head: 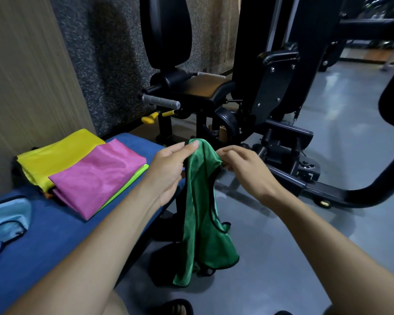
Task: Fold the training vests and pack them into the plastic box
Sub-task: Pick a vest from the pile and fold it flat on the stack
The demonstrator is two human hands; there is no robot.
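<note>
Head cam: L hand (168, 171) pinches top of green vest (200, 214), R hand (243, 169) grips its other shoulder w/ curled fingers; vest hangs over grey floor (328, 155), beside blue bench (43, 242). On bench: folded pink vest (96, 176) atop yellow vest (55, 158); light-blue vest (7, 221) cut off at left edge. Plastic box not visible.

A green mesh training vest with black trim (203, 214) is held up over the grey floor (305, 223), pinched at its top by the left hand (168, 171) and the right hand (243, 169), and hangs down between the forearms. On the blue padded bench (43, 246) at the left, a folded pink vest (96, 178) is laid over a folded yellow vest (55, 155), with a lime-green edge showing beneath. A light-blue vest (7, 219) lies unfolded nearer. A black gym machine (271, 87) stands behind.
</note>
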